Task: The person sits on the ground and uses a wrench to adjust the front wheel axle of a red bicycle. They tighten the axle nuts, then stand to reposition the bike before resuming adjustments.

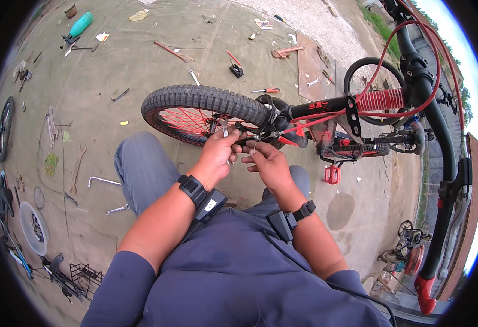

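Observation:
A bicycle with a knobbly-tyred wheel and red spokes stands in front of my knees. My left hand is closed beside the wheel's hub side, with a small metal wrench sticking up from its fingers. Just right of it, my right hand is pinched, thumb against fingers. A thin light strand seems to show at those fingertips, too small to make out. Both hands sit close together below the brake arm and the red cable housing. My fingers hide part of the work spot.
The handlebar rises at the right. Across the ground lie a screwdriver, a large wrench, a pipe wrench and a hex key. A white basin stands left, a green bottle far left. Bicycle parts lie around.

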`<action>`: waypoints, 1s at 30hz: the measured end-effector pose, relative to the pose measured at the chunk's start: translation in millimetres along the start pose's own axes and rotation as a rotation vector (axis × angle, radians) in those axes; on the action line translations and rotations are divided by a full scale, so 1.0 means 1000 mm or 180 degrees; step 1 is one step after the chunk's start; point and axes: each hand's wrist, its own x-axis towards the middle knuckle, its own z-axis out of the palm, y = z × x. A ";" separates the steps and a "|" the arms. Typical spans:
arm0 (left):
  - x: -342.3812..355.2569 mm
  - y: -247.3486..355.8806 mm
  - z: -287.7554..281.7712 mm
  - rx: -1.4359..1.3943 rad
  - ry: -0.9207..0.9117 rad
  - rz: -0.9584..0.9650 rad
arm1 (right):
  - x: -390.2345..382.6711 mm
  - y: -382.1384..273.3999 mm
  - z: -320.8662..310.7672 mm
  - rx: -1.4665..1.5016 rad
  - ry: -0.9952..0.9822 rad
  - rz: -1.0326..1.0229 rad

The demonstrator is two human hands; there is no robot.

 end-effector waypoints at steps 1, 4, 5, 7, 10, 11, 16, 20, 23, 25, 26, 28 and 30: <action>0.000 0.001 0.001 -0.0020 0.0011 -0.0027 | 0.000 0.000 0.001 0.0058 -0.0004 -0.0007; 0.000 0.001 0.002 -0.0113 -0.0008 -0.0089 | -0.003 -0.004 0.003 0.0143 -0.0048 0.0025; 0.001 0.002 0.002 -0.0126 -0.0014 -0.0063 | -0.004 -0.004 0.005 0.0172 -0.0063 0.0009; 0.003 0.002 0.002 -0.0145 -0.0037 -0.0007 | -0.005 -0.004 0.008 0.0231 -0.0089 -0.0034; 0.005 0.003 -0.001 -0.0140 -0.0128 -0.0012 | -0.005 -0.003 0.008 0.0253 -0.0218 -0.0014; 0.006 0.003 -0.003 -0.0112 -0.0165 -0.0013 | -0.005 -0.004 0.010 0.0248 -0.0233 -0.0039; 0.007 0.000 -0.003 -0.0292 -0.0202 -0.0012 | -0.006 -0.003 0.018 0.0601 -0.0287 0.0014; 0.012 0.001 -0.007 -0.0540 -0.0288 -0.0165 | -0.008 0.005 0.021 0.1020 -0.0487 -0.0060; 0.011 0.001 -0.005 -0.0462 -0.0229 -0.0130 | -0.008 0.007 0.024 0.1358 -0.0625 -0.0041; 0.011 0.001 -0.004 -0.0474 -0.0241 -0.0112 | -0.008 0.010 0.028 0.1419 -0.0545 -0.0244; 0.012 0.001 -0.003 -0.0480 -0.0247 -0.0103 | -0.008 0.013 0.029 0.1449 -0.0504 -0.0345; 0.011 0.002 -0.003 -0.0483 -0.0255 -0.0106 | -0.006 0.015 0.029 0.1483 -0.0553 -0.0459; 0.011 0.002 -0.002 -0.0484 -0.0272 -0.0121 | -0.003 0.021 0.029 0.1490 -0.0532 -0.0536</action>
